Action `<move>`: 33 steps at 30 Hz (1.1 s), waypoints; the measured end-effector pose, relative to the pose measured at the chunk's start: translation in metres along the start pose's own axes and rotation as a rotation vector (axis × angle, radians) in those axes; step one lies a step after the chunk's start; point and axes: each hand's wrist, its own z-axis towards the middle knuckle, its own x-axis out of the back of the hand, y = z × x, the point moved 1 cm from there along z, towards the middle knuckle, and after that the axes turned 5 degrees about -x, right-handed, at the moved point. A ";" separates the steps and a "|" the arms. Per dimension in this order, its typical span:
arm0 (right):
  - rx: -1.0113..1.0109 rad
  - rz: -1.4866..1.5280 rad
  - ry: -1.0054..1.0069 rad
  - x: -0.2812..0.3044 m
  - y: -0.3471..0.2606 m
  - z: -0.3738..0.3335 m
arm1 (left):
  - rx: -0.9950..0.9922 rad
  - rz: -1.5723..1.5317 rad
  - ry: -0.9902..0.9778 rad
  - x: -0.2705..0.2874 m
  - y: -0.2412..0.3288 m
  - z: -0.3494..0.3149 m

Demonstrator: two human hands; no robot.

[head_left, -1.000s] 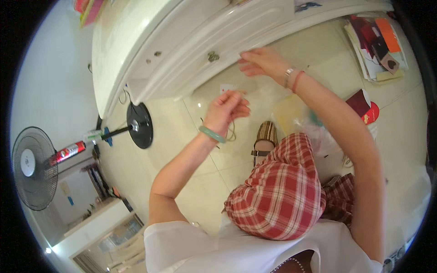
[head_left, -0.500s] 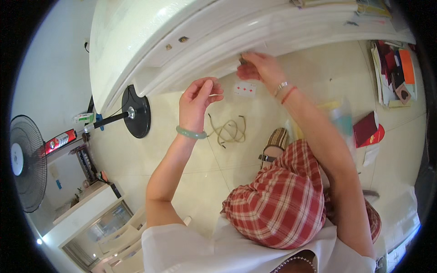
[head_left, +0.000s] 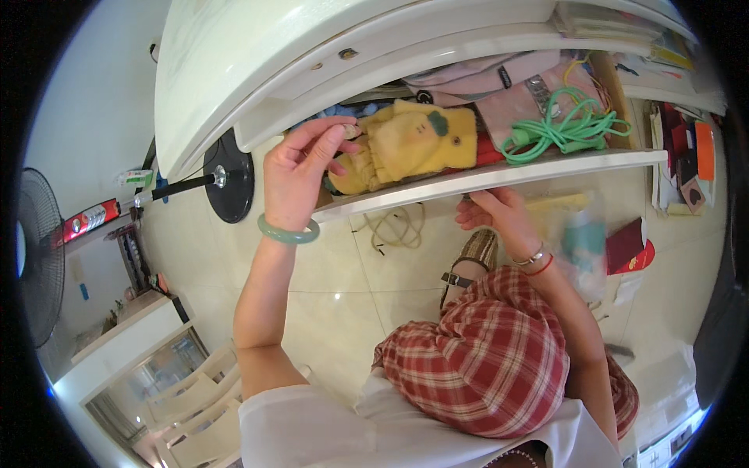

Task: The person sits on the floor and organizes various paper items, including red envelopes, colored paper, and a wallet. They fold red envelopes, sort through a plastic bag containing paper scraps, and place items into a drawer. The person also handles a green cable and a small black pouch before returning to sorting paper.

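A white drawer (head_left: 546,169) stands pulled out from the cabinet, full of odds and ends. My right hand (head_left: 499,218) is at its front, fingers closed round the knob (head_left: 468,200). Over the drawer's left end, my left hand (head_left: 300,168) pinches a small pale roundish object (head_left: 352,132), too small to name. Beneath and beside that hand lies a folded yellow knitted cloth (head_left: 421,144) with a green patch. A bright green jump rope (head_left: 558,129) is coiled on the right side, next to a pink fabric bag (head_left: 460,78).
A cord (head_left: 394,230) lies on the tiled floor under the drawer. To the left stands a fan's round black base (head_left: 228,183). Maroon and red booklets (head_left: 626,246) and a clear plastic bag (head_left: 581,242) rest on the floor at right, below a stack of papers (head_left: 679,156).
The drawer has come open toward me, pulled by my right hand, showing its contents. The playing card on the floor is now hidden. My left hand has moved left and slightly forward.
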 end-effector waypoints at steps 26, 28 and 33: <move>0.036 -0.089 -0.031 -0.001 0.001 -0.012 | 0.092 0.262 -0.563 -0.031 -0.024 0.049; 0.010 -0.153 -0.025 0.001 -0.009 -0.015 | 0.188 0.350 -0.609 -0.021 -0.014 0.050; 0.181 -1.090 0.069 -0.001 -0.049 -0.049 | 0.274 0.670 -0.647 0.043 -0.039 0.017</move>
